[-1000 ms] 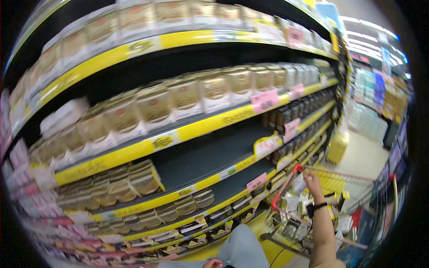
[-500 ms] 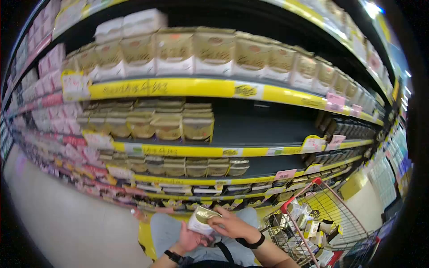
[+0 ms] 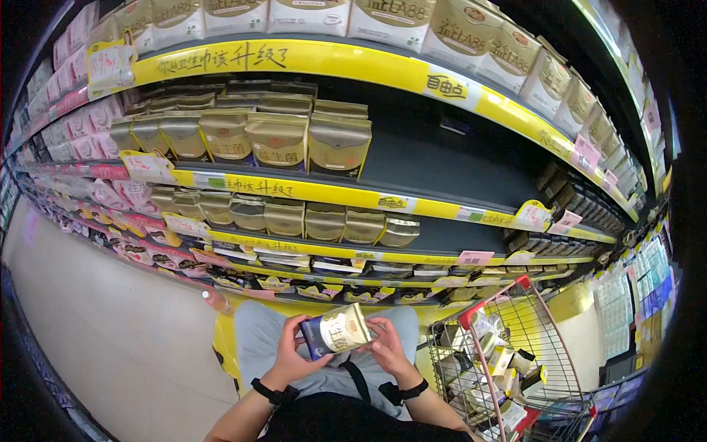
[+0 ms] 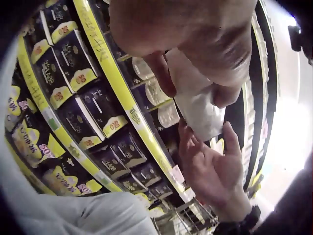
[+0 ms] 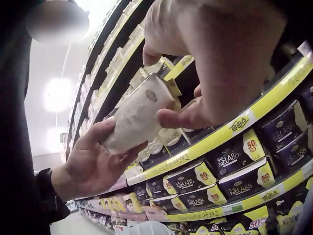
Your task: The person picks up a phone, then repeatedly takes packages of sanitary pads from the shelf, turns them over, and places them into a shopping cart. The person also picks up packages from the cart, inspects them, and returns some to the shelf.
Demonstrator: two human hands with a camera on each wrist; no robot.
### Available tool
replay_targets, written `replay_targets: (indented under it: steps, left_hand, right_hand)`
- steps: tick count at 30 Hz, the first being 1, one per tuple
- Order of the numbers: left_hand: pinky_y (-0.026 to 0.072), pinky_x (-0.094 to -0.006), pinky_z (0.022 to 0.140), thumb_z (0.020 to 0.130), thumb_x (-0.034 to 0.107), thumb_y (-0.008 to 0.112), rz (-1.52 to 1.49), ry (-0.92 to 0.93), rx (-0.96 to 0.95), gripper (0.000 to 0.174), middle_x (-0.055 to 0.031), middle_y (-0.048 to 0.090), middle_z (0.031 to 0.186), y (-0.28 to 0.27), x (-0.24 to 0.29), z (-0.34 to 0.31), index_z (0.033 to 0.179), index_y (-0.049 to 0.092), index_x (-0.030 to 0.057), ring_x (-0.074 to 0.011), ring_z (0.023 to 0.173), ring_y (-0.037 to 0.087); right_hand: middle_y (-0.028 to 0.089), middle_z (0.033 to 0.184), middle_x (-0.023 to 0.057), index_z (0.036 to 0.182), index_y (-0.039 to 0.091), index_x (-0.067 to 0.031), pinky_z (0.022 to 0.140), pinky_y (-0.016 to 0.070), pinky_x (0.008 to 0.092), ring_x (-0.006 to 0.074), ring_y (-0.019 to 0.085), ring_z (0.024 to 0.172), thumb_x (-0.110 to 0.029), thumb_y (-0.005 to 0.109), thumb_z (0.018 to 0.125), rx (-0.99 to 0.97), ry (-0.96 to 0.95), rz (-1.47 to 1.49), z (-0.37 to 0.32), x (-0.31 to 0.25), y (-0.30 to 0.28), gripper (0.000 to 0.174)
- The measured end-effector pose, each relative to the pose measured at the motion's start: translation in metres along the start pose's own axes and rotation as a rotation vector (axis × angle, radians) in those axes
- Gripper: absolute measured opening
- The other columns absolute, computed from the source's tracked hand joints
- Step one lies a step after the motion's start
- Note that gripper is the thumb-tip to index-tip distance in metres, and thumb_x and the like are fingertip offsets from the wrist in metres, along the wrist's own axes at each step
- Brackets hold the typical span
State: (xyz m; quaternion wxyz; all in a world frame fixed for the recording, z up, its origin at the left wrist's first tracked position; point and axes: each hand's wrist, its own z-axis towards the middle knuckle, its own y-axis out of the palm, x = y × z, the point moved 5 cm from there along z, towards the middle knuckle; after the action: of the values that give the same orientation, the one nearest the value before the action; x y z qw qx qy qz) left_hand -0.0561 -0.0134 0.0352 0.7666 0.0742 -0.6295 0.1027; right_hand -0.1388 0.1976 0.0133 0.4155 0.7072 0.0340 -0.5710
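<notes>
In the head view a gold, white and navy pack of sanitary pads (image 3: 337,331) is held tilted over the lap. The left hand (image 3: 294,355) grips its left end, thumb along the lower edge and fingers behind. At the other end, the right hand (image 3: 390,349) has its thumb and fingertips at the pack's sides. The right wrist view shows the plain pale face of the pack (image 5: 139,112), with the left hand (image 5: 95,161) below it and the right thumb at its edge. From the left wrist, the right hand (image 4: 210,169) reaches up to the pack's lower end.
Shelves of similar gold packs (image 3: 276,140) rise in front, behind yellow price strips (image 3: 243,184). A wire shopping cart (image 3: 556,339) with loose packs and boxes stands at the right. A bottle (image 3: 215,299) is on the left, near the knee (image 3: 258,331).
The right hand came back from the cart to the pack at the lap. Since then the pack has turned, showing its printed gold and navy face. The head view has tilted down and left.
</notes>
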Motion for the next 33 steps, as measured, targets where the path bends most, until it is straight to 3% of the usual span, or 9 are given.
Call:
replay_targets:
  steps: [4,8,14,20,21,24,27,29,33]
  left_hand:
    - [0.0543,-0.0366,0.088,0.061,0.023,0.091,0.197,0.105,-0.034,0.093,-0.0139,0.042,0.129,0.028,0.011,0.009,0.136,0.037,0.0061,-0.0263,0.119,0.05]
    - [0.0542,-0.0364,0.086,0.06,0.026,0.091,0.137,0.153,-0.216,0.094,-0.0145,0.042,0.128,0.034,0.01,0.019,0.135,0.038,0.0057,-0.0276,0.118,0.05]
    - [0.0438,-0.0357,0.099,0.063,0.021,0.089,0.057,0.186,-0.229,0.089,-0.0151,0.041,0.126,0.035,0.008,0.011,0.133,0.038,0.0022,-0.0255,0.117,0.049]
    - [0.0469,-0.0347,0.093,0.064,0.026,0.092,0.186,0.086,-0.149,0.089,-0.014,0.039,0.127,0.025,-0.013,-0.004,0.129,0.037,0.0024,-0.0233,0.116,0.049]
    - [0.0478,-0.0349,0.092,0.064,0.028,0.093,0.22,0.078,-0.139,0.089,-0.0141,0.039,0.128,0.022,-0.008,-0.007,0.128,0.037,0.0024,-0.0232,0.116,0.049]
    - [0.0498,-0.0325,0.084,0.065,0.027,0.092,0.187,0.064,-0.165,0.078,-0.0129,0.046,0.119,0.017,-0.003,-0.01,0.12,0.043,0.0026,-0.0208,0.104,0.054]
    - [0.0509,-0.0297,0.075,0.068,0.025,0.089,0.173,0.089,-0.222,0.062,-0.009,0.057,0.102,0.011,0.004,-0.008,0.112,0.051,0.0021,-0.0162,0.084,0.059]
    - [0.0507,-0.0296,0.074,0.076,0.024,0.083,0.135,0.088,-0.264,0.052,-0.0082,0.059,0.099,0.012,-0.013,-0.01,0.114,0.054,0.0024,-0.016,0.082,0.059]
    - [0.0508,-0.0288,0.074,0.083,0.023,0.077,0.204,0.045,-0.293,0.038,-0.0065,0.062,0.093,0.017,-0.019,-0.006,0.11,0.058,0.0049,-0.0154,0.08,0.061]
  right_hand:
    - [0.054,0.128,0.0114,0.129,0.045,-0.0041,0.091,0.0494,0.0315,0.0176,0.057,0.112,-0.009,0.064,0.092,0.15,-0.089,-0.298,-0.005,-0.006,-0.011,0.042]
    - [0.059,0.12,0.0082,0.126,0.048,-0.0031,0.087,0.0484,0.0269,0.0147,0.059,0.104,-0.007,0.062,0.094,0.284,-0.106,-0.248,-0.009,-0.007,-0.031,0.036]
    - [0.063,0.115,0.0074,0.123,0.048,-0.0019,0.089,0.0503,0.0296,0.014,0.059,0.104,-0.008,0.062,0.096,0.321,-0.012,-0.118,-0.008,0.0,-0.033,0.031]
    - [0.051,0.136,0.0136,0.144,0.034,-0.0047,0.1,0.048,0.038,0.0238,0.053,0.124,-0.006,0.066,0.092,0.051,-0.012,-0.273,0.004,-0.002,-0.001,0.061]
    - [0.045,0.143,0.0144,0.151,0.024,-0.0074,0.106,0.044,0.0405,0.0259,0.046,0.131,-0.006,0.069,0.089,-0.06,0.078,-0.257,0.008,-0.002,0.008,0.076]
    - [0.047,0.137,0.0108,0.15,0.024,-0.0114,0.106,0.0433,0.0386,0.0222,0.048,0.127,0.0,0.072,0.085,-0.166,0.131,-0.359,0.011,-0.014,0.025,0.081]
    - [0.046,0.136,0.009,0.146,0.029,-0.0113,0.106,0.042,0.0383,0.0218,0.046,0.128,-0.001,0.075,0.083,-0.217,-0.123,-0.567,0.015,-0.057,0.018,0.079]
    - [0.046,0.135,0.0082,0.142,0.03,-0.0103,0.106,0.0411,0.0402,0.0211,0.044,0.13,-0.012,0.084,0.075,-0.135,-0.208,-0.405,0.025,-0.111,0.016,0.087]
    - [0.045,0.137,0.0105,0.144,0.027,-0.0091,0.107,0.0403,0.0418,0.0231,0.046,0.128,-0.012,0.078,0.081,0.067,-0.535,-0.585,0.055,-0.222,0.014,0.081]
